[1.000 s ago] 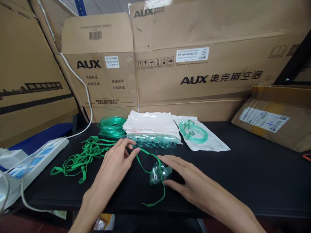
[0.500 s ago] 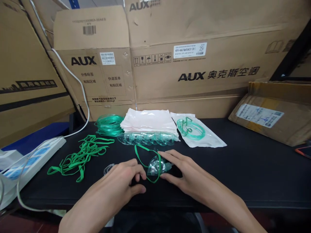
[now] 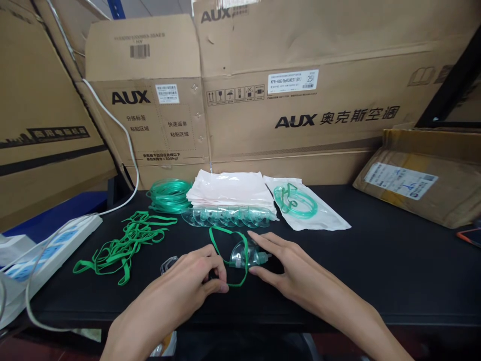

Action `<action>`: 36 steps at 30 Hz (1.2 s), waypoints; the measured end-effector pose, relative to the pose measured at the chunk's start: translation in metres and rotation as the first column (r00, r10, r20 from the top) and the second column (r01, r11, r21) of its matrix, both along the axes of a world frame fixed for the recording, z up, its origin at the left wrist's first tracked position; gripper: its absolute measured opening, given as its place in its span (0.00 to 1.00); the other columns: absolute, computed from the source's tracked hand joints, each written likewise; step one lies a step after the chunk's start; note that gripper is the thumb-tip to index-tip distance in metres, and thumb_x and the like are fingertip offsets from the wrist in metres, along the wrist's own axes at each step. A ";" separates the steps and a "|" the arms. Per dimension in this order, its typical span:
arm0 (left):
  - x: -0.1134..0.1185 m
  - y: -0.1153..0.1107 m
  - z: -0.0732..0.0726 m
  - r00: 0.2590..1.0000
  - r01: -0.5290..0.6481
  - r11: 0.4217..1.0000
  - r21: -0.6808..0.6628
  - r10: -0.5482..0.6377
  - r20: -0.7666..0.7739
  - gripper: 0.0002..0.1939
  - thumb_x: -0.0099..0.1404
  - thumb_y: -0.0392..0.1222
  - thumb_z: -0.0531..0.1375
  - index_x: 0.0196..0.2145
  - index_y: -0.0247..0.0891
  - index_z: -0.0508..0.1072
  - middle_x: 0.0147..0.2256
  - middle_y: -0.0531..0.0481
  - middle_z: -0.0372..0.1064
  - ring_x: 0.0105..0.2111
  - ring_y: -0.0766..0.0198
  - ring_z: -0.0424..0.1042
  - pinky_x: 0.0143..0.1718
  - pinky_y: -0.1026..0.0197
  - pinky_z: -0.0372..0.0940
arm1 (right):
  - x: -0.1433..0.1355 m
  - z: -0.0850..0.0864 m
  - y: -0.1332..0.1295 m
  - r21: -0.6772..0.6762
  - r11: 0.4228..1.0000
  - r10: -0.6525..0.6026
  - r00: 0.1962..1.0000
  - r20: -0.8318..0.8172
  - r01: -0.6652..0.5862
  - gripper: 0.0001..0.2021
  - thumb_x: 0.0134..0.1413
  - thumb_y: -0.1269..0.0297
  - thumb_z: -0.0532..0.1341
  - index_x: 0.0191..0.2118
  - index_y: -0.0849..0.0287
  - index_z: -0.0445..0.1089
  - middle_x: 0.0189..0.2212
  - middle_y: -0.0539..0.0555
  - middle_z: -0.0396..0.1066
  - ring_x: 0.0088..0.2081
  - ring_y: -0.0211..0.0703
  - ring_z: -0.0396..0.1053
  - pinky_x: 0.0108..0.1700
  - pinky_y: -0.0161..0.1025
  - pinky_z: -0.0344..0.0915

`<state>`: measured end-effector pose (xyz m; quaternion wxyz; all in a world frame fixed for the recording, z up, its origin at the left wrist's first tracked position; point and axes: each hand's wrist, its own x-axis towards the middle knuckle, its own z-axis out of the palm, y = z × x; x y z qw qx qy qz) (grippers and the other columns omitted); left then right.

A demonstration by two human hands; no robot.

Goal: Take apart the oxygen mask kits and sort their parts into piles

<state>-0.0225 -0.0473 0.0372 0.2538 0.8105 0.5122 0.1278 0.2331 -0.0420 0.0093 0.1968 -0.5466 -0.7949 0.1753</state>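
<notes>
Mask (image 3: 237, 256), clear and green-tinted, lies near the front of the black tabletop (image 3: 338, 281), between the two hands. Its far rim is hard to separate from the dark surface. A green strap (image 3: 246, 250) crosses it and forms a loop towards the left hand (image 3: 201, 271), whose thumb and forefinger are closed narrowly on the strap's near end; the other fingers curl under, partly hidden. The right hand (image 3: 291, 260) is spread, thumb and forefinger wide apart about the mask's connector side; whether the fingertips touch the shell cannot be told. Clear thin loops (image 3: 168, 264) beside the left hand are partly covered by it, their nature unclear. Behind: coiled green tubing (image 3: 171, 195), stacked white pouches (image 3: 229, 186) and overlapping masks (image 3: 229, 217), too merged to count. Left: tangled green straps (image 3: 131, 243). Right: a pouch with tubing (image 3: 323, 213) on it. An orange-edged object (image 3: 471, 236) is cut off by the right border.
</notes>
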 end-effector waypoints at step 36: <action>0.041 0.022 -0.011 0.105 0.006 0.915 -0.403 0.401 0.910 0.05 0.62 0.38 0.73 0.36 0.37 0.84 0.38 0.52 0.79 0.38 0.71 0.79 0.48 0.74 0.74 | 0.010 0.040 0.005 -0.270 0.838 0.058 0.570 -0.820 -0.474 0.18 0.69 0.51 0.61 0.44 0.62 0.79 0.38 0.57 0.78 0.42 0.48 0.75 0.51 0.46 0.68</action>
